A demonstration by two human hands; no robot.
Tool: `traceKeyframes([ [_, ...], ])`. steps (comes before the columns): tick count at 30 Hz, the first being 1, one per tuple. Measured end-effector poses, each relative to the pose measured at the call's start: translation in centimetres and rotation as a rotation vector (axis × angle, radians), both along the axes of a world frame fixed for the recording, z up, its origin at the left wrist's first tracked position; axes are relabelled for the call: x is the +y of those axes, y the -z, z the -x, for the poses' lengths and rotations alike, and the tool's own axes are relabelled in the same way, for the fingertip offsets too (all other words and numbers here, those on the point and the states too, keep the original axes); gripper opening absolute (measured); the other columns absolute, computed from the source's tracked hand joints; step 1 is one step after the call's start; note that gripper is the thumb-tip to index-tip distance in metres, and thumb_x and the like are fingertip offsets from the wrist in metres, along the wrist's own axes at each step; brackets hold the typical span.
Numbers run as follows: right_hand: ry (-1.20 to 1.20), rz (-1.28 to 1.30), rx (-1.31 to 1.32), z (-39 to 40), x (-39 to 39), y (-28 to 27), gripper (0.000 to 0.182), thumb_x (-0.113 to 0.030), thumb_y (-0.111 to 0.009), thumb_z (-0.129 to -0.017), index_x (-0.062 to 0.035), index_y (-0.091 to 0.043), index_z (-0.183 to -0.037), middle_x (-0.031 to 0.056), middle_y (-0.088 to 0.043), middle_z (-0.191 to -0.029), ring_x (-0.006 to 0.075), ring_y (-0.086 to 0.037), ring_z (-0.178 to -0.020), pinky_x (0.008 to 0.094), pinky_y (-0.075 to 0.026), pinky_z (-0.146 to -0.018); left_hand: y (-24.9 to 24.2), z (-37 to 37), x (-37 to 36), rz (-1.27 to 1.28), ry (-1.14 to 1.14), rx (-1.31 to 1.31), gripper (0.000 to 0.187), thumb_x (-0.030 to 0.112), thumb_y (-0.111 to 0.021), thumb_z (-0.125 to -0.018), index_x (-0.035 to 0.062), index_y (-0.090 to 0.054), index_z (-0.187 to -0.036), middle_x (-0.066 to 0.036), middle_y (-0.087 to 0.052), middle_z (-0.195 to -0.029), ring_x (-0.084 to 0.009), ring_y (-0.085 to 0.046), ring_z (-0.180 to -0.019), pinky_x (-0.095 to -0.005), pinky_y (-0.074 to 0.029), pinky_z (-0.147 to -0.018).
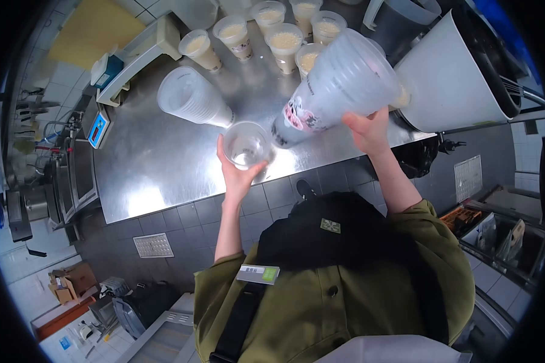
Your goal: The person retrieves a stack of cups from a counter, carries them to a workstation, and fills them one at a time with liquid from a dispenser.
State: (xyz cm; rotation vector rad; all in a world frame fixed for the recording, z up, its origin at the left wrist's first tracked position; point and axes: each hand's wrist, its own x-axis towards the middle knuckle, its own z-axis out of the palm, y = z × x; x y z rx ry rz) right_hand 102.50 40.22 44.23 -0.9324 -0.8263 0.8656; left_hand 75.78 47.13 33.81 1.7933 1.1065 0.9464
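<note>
My left hand (239, 175) is wrapped round a single clear plastic cup (246, 145), whose open mouth faces up toward me. A tall stack of clear cups with a pink and black print (339, 85) leans to the right, and my right hand (369, 130) grips its near side. Just behind the single cup, a shorter stack of nested clear cups (191, 97) rests on the steel table (157, 163). The fingers of my right hand are partly hidden behind the tall stack.
Several cups filled with a pale drink (284, 45) stand at the back of the table. A large white container (454, 78) is at the right. At the left are a small scale with a blue display (98, 129) and a teal box (106, 71).
</note>
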Motion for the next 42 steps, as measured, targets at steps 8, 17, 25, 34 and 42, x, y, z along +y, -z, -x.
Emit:
traceKeyframes([
  [8, 0.051, 0.199, -0.13, 1.1, -0.7, 2.5, 0.095, -0.014, -0.081, -0.062, -0.0014, -0.021, -0.134, 0.0118, -0.039, -0.127, 0.0214, -0.04, -0.12, 0.0381, -0.035, -0.1, 4.6, -0.9, 0.0, -0.157, -0.434, -0.063, 0.105, 0.029, -0.076, -0.064, -0.0014, -0.009, -0.139, -0.019, -0.028, -0.137, -0.0324, -0.031, -0.127, -0.0444, -0.024, -0.107],
  [17, -0.174, 0.085, -0.163, 1.2, -4.7, 3.0, 0.11, -0.02, -0.085, -0.058, -0.0036, -0.014, -0.141, 0.011, -0.033, -0.135, 0.0218, -0.033, -0.127, 0.038, -0.028, -0.104, -4.3, -9.2, -6.7, -0.063, 0.224, -0.125, 0.108, 0.026, -0.084, -0.057, 0.0075, -0.02, -0.141, -0.024, -0.041, -0.126, -0.0419, -0.048, -0.109, -0.0466, -0.044, -0.088],
  [25, 0.059, 0.11, -0.059, -1.3, -3.5, 2.1, 0.088, -0.012, -0.077, -0.063, -0.0034, -0.028, -0.137, 0.009, -0.044, -0.126, 0.022, -0.045, -0.117, 0.0368, -0.037, -0.099, -3.8, -6.4, -8.5, -0.148, 0.306, 0.022, 0.111, 0.017, -0.082, -0.055, 0.0057, -0.015, -0.143, -0.025, -0.044, -0.124, -0.0398, -0.05, -0.109, -0.0428, -0.044, -0.089],
  [34, 0.188, -0.003, -0.514, 3.9, 6.6, 7.2, 0.105, -0.023, -0.085, -0.06, -0.0004, -0.018, -0.138, 0.0171, -0.033, -0.132, 0.0264, -0.039, -0.122, 0.0386, -0.036, -0.1, 0.7, 0.3, -10.9, 0.189, 0.166, -0.144, 0.121, 0.024, -0.084, -0.059, -0.0033, 0.002, -0.141, -0.023, -0.044, -0.128, -0.0367, -0.048, -0.115, -0.041, -0.039, -0.096],
  [42, 0.158, 0.122, -0.777, 5.5, 7.4, 8.4, 0.121, -0.031, -0.086, -0.057, -0.0004, -0.005, -0.141, 0.0237, -0.027, -0.139, 0.0346, -0.036, -0.126, 0.0406, -0.031, -0.104, 0.3, -2.7, -12.0, 0.026, 0.053, -0.094, 0.113, 0.019, -0.08, -0.064, -0.0006, -0.001, -0.142, -0.021, -0.036, -0.134, -0.032, -0.043, -0.119, -0.0411, -0.036, -0.098],
])
